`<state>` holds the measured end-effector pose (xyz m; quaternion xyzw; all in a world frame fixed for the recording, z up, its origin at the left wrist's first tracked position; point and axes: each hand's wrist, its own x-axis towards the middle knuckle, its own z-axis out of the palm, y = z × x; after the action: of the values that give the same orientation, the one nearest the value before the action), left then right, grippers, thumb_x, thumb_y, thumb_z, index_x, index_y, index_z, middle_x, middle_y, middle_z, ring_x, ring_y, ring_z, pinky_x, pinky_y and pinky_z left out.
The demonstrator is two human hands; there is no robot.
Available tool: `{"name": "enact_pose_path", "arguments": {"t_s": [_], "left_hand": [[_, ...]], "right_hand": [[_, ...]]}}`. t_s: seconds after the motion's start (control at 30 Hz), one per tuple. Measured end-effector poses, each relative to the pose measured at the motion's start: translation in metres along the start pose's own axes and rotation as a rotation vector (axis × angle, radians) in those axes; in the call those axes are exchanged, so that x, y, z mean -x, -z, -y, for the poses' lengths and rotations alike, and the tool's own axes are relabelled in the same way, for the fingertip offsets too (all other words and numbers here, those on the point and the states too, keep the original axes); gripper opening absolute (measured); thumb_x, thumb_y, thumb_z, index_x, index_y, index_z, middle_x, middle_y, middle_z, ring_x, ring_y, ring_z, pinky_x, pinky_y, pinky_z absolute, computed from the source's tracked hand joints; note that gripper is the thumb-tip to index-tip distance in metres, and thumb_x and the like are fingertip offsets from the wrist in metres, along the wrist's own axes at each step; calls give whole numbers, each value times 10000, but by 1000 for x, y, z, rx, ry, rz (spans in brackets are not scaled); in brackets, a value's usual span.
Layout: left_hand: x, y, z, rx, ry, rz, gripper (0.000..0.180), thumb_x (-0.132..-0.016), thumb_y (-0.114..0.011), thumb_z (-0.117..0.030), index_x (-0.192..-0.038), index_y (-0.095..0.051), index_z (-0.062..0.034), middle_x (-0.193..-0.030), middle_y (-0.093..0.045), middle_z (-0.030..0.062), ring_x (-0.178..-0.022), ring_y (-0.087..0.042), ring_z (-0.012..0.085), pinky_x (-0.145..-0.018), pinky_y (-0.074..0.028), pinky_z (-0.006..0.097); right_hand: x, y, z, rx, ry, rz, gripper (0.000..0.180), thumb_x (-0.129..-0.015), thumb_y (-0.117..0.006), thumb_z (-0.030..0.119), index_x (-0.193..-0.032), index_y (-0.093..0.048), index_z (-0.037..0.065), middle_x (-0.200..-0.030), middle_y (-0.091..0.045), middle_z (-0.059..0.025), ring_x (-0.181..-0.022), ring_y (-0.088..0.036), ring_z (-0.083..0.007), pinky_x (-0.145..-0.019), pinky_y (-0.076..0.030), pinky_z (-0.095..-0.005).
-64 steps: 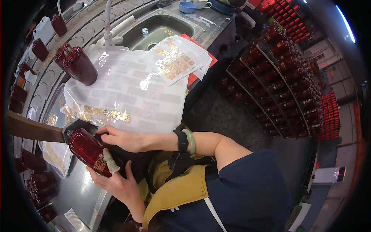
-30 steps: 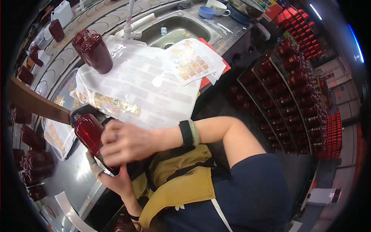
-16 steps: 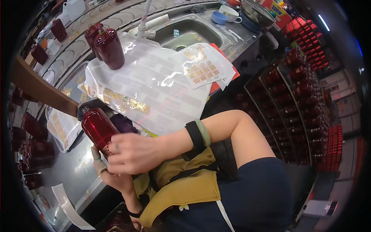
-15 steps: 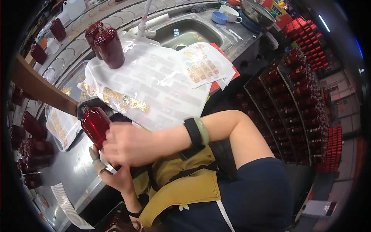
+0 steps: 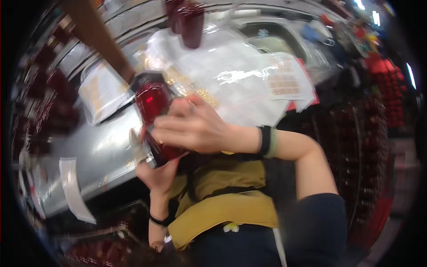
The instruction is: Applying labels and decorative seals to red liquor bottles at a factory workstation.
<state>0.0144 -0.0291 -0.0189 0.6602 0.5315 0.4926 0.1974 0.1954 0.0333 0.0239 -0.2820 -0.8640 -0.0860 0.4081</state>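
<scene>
A glossy deep-red bottle (image 5: 151, 100) lies tilted in front of me, its upper end by a dark holder (image 5: 149, 79) at the foot of a brown bar. My left hand (image 5: 155, 171) grips the bottle's lower part, pale covers on some of its fingers. Across the bottle's near side, my right hand (image 5: 193, 129) has its fingers curled against the glass; motion blurs them. Behind it spreads a white plastic-covered surface (image 5: 235, 98) with gold label strips (image 5: 202, 91). Sheets of gold stickers (image 5: 284, 80) rest at its right.
Two dark red bottles (image 5: 192, 26) stand at the back, near a steel sink (image 5: 278, 38). A pale ridged strip (image 5: 75, 189) hangs over the metal bench edge (image 5: 100, 175). Racks of red bottles (image 5: 356, 147) rise at the right; more bottles (image 5: 58, 95) blur at the left.
My view has swung, so the bench sits further right and higher in the picture. Both hands stay at the bottle. My right hand's fingers have shifted along its side.
</scene>
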Motion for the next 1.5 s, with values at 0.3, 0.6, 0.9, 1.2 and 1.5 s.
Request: {"name": "enact_pose_path", "arguments": {"t_s": [0.3, 0.6, 0.9, 1.2, 1.5], "left_hand": [[5, 1, 17, -9, -64, 20, 1129, -654, -980, -240, -1519, -350, 121, -1438, -586, 243, -1221, -662, 322, -1004, -528, 370], [3, 3, 16, 56, -31, 37, 1007, -646, -965, -164, -1482, -456, 73, -1487, -522, 228, -1310, -579, 359, -1056, -493, 407], [4, 5, 10, -74, -156, 67, 843, -705, -881, -22, -1456, -509, 68, -1486, -516, 253, -1342, -548, 402, -1104, -465, 431], [4, 6, 14, 28, -66, 100, 856, -736, -845, -12, -1493, -454, 62, -1500, -501, 243, -1359, -536, 382, -1121, -445, 422], [9, 12, 26, 63, 19, 204, 871, -723, -869, -40, -1481, -458, 75, -1511, -503, 257, -1385, -520, 387, -1143, -418, 428]], "right_hand": [[8, 4, -6, -2, 9, 58, 182, -807, -714, 184, -982, -740, 143, -985, -713, 24, -809, -629, -171, -744, -494, -375], [-12, 10, -20, 50, -180, -83, 238, -750, -833, 117, -974, -754, 133, -906, -719, -4, -778, -588, -205, -776, -436, -322], [-5, 23, -21, -85, -467, -219, 204, -781, -824, 36, -972, -754, 60, -924, -734, -55, -817, -642, -243, -751, -505, -350], [27, 14, 17, -144, 60, 82, 215, -770, -739, 146, -984, -758, 147, -927, -694, 24, -827, -580, -165, -758, -479, -345], [18, 3, 0, -171, 116, 22, 173, -791, -760, 184, -962, -749, 162, -948, -678, 41, -795, -577, -155, -734, -491, -331]]}}
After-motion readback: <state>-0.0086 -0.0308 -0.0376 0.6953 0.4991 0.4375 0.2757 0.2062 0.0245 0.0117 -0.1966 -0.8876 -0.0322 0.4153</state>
